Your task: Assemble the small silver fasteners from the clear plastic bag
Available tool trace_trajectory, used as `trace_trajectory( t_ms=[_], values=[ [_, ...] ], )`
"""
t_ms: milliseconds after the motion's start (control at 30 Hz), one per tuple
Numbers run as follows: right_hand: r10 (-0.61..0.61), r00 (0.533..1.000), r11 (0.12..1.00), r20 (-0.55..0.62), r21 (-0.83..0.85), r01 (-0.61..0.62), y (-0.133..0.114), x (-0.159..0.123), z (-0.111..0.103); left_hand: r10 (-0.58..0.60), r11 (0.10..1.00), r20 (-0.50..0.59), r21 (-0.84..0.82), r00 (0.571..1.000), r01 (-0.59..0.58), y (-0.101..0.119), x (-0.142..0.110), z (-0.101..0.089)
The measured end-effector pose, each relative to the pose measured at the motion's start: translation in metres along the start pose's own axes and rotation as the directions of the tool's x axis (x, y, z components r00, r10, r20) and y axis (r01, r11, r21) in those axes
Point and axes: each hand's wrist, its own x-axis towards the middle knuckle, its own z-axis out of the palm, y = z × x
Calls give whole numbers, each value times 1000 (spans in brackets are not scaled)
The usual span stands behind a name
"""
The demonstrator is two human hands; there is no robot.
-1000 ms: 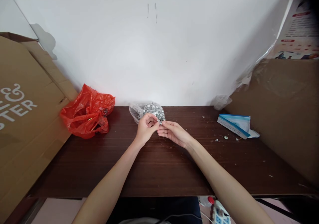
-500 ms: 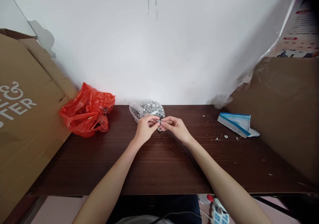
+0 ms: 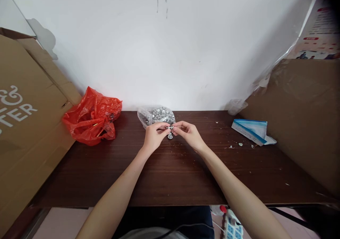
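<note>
My left hand [image 3: 154, 135] and my right hand [image 3: 188, 135] meet near the middle of the table, fingertips almost touching. Between them is a small silvery metal fitting [image 3: 170, 127], pinched from both sides by thumbs and fingers. It has a thin shaft and what looks like a round flange; its exact kind is too small to tell. Just below the fingertips a similar round-based metal piece [image 3: 170, 136] rests on the tabletop. Right behind my hands lies a clear plastic bag [image 3: 145, 117], filled with many small metal pieces [image 3: 160, 114].
The dark brown table [image 3: 172, 175] backs onto a white wall. A crumpled red plastic bag [image 3: 90, 120] lies at left beside a cardboard box [image 3: 32, 136]. To the right are a blue-and-white packet [image 3: 251, 131], a clear plastic cup [image 3: 237, 106], white scraps [image 3: 240, 144] and a brown panel [image 3: 300, 125].
The fingertips have drawn slightly apart, so more of the metal fitting shows between them. The piece on the table below is also less covered. The whole view has shifted slightly.
</note>
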Motion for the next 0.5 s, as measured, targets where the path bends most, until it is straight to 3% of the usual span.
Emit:
trace_trajectory(
  t_ms=[100, 233, 333, 500],
  values=[
    [-50, 998, 999, -34, 9, 50, -2, -1, 0, -5, 1000, 0, -16, 1000, 5, 0, 0, 1],
    [-5, 1000, 1000, -11, -9, 5, -1, -1, 0, -6, 1000, -2, -25, 1000, 6, 0, -1, 1],
    [-38, 999, 999, 10, -4, 38, 0, 0, 0, 1, 1000, 11, -12, 1000, -1, 0, -1, 1],
    [-44, 998, 999, -35, -15, 43, -2, -1, 0, 0, 1000, 10, -4, 1000, 0, 0, -1, 2]
  ],
)
